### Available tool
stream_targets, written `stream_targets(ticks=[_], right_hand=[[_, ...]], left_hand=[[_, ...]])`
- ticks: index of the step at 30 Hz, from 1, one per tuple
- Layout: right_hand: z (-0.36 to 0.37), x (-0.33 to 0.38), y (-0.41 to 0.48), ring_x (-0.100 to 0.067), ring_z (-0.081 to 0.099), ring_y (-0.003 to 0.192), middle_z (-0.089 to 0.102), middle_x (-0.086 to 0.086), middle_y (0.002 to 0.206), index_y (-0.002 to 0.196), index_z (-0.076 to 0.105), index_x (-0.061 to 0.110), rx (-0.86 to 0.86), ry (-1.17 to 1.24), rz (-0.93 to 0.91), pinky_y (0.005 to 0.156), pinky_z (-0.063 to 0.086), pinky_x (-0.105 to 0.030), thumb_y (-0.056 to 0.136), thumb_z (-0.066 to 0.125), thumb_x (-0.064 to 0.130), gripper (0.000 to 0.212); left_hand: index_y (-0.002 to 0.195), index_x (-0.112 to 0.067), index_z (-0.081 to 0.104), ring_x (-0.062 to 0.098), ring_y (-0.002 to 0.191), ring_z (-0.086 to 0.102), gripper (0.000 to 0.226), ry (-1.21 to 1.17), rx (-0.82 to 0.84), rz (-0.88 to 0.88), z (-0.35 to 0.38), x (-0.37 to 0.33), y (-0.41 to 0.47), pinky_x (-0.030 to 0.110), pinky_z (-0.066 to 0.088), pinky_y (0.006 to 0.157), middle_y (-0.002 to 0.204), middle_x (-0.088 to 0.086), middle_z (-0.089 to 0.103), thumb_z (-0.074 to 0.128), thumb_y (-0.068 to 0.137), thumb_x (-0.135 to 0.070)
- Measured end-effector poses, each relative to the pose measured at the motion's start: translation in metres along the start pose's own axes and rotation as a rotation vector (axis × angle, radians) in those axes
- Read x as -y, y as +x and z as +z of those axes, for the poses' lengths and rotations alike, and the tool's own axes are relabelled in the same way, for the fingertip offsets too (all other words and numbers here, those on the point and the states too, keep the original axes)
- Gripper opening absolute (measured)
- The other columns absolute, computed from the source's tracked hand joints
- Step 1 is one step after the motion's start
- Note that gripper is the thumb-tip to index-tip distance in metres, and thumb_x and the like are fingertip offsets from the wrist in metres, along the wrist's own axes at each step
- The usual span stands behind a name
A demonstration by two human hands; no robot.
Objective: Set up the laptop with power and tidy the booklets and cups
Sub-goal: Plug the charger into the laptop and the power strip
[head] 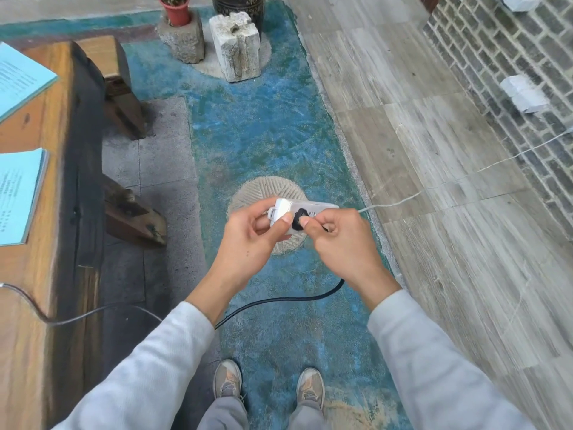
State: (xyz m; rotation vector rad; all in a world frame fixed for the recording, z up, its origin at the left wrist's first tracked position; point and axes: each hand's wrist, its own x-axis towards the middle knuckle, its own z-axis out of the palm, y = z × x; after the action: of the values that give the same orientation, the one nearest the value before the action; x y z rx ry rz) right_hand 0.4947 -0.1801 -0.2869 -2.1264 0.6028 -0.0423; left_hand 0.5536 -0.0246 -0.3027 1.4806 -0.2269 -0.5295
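Note:
I stand over the floor holding a white power strip (313,208) at waist height. My left hand (251,237) grips its left end, thumb on top. My right hand (338,240) pinches a black plug (298,219) against the strip's face. A black cable (279,301) runs from under my right hand down and left toward the wooden table (62,187). The strip's white cord (449,181) leads right to the brick wall. Two blue booklets (18,193) (21,79) lie on the table at the left edge. No laptop or cups are in view.
A thin grey cable (37,308) hangs over the table's front edge. Stone blocks (235,48), a red flowerpot (176,10) and a dark urn stand at the far end of the blue floor. White paper bundles (524,94) stick out of the brick wall.

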Motion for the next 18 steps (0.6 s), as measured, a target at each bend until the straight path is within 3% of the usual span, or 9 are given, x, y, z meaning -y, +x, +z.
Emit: stream_targets(ticks=[3, 5, 8, 9, 11, 13, 16, 18], right_hand=[[0.015, -0.004, -0.002, -0.008, 0.039, 0.042, 0.051, 0.002, 0.047, 0.065, 0.066, 0.007, -0.013, 0.034, 0.108, 0.043, 0.03, -0.02, 0.09, 0.067, 0.039, 0.041], [0.025, -0.008, -0.003, -0.01, 0.041, 0.044, 0.052, 0.005, 0.048, 0.061, 0.063, 0.007, 0.031, 0.2, 0.288, 0.047, 0.034, -0.023, 0.091, 0.068, 0.037, 0.043], [0.036, -0.017, -0.001, -0.006, 0.036, 0.037, 0.053, 0.004, 0.05, 0.071, 0.064, 0.008, 0.094, 0.641, 0.569, 0.036, 0.028, -0.018, 0.099, 0.063, 0.018, 0.029], [0.038, -0.02, 0.001, -0.004, 0.037, 0.036, 0.057, 0.002, 0.054, 0.079, 0.064, 0.007, 0.083, 0.78, 0.634, 0.034, 0.027, -0.017, 0.1, 0.059, 0.011, 0.022], [0.043, -0.022, 0.006, -0.003, 0.046, 0.038, 0.065, -0.006, 0.066, 0.093, 0.061, 0.005, 0.054, 0.938, 0.724, 0.035, 0.034, -0.015, 0.102, 0.05, 0.003, 0.015], [0.053, -0.023, 0.008, -0.007, 0.058, 0.046, 0.07, -0.014, 0.082, 0.1, 0.055, 0.002, 0.058, 1.003, 0.771, 0.041, 0.044, -0.016, 0.102, 0.041, -0.002, 0.015], [0.075, -0.024, -0.001, -0.016, 0.067, 0.066, 0.074, -0.015, 0.089, 0.092, 0.052, 0.001, 0.123, 1.06, 0.832, 0.054, 0.053, -0.021, 0.106, 0.036, 0.001, 0.022], [0.09, -0.027, -0.011, -0.019, 0.068, 0.077, 0.076, -0.01, 0.079, 0.092, 0.057, 0.0, 0.189, 1.071, 0.833, 0.077, 0.058, -0.028, 0.107, 0.037, 0.004, 0.025]], left_hand=[[0.136, -0.02, 0.057, 0.02, 0.115, 0.068, 0.039, -0.14, 0.031, -0.159, -0.002, 0.015, -0.008, 0.04, 0.054, 0.099, 0.112, 0.003, 0.076, 0.064, 0.098, -0.017], [0.145, -0.03, 0.046, 0.014, 0.115, 0.065, 0.051, -0.195, 0.0, -0.275, -0.001, 0.031, -0.018, 0.039, 0.051, 0.103, 0.11, -0.004, 0.075, 0.063, 0.098, -0.018], [0.156, -0.027, 0.025, 0.015, 0.114, 0.066, 0.071, 0.014, 0.058, -0.474, 0.006, 0.053, -0.036, 0.033, 0.051, 0.101, 0.125, 0.0, 0.068, 0.062, 0.097, -0.039], [0.154, -0.024, 0.029, 0.014, 0.107, 0.068, 0.071, 0.11, 0.134, -0.524, 0.011, 0.059, -0.045, 0.029, 0.052, 0.097, 0.124, 0.0, 0.068, 0.059, 0.095, -0.047], [0.129, -0.02, 0.06, 0.012, 0.074, 0.067, 0.05, 0.24, 0.284, -0.518, 0.021, 0.07, -0.063, 0.021, 0.051, 0.075, 0.097, 0.001, 0.075, 0.05, 0.096, -0.055], [0.09, -0.019, 0.071, 0.006, 0.047, 0.048, 0.046, 0.354, 0.266, -0.385, 0.023, 0.077, -0.072, 0.019, 0.04, 0.053, 0.062, -0.001, 0.061, 0.042, 0.102, -0.053], [0.067, -0.023, 0.058, 0.003, 0.045, 0.038, 0.047, 0.417, 0.111, -0.261, 0.017, 0.076, -0.062, 0.019, 0.033, 0.049, 0.058, -0.003, 0.045, 0.04, 0.106, -0.042], [0.066, -0.024, 0.056, 0.002, 0.048, 0.042, 0.045, 0.475, 0.09, -0.281, 0.011, 0.074, -0.05, 0.025, 0.036, 0.056, 0.059, -0.005, 0.049, 0.04, 0.107, -0.036]])
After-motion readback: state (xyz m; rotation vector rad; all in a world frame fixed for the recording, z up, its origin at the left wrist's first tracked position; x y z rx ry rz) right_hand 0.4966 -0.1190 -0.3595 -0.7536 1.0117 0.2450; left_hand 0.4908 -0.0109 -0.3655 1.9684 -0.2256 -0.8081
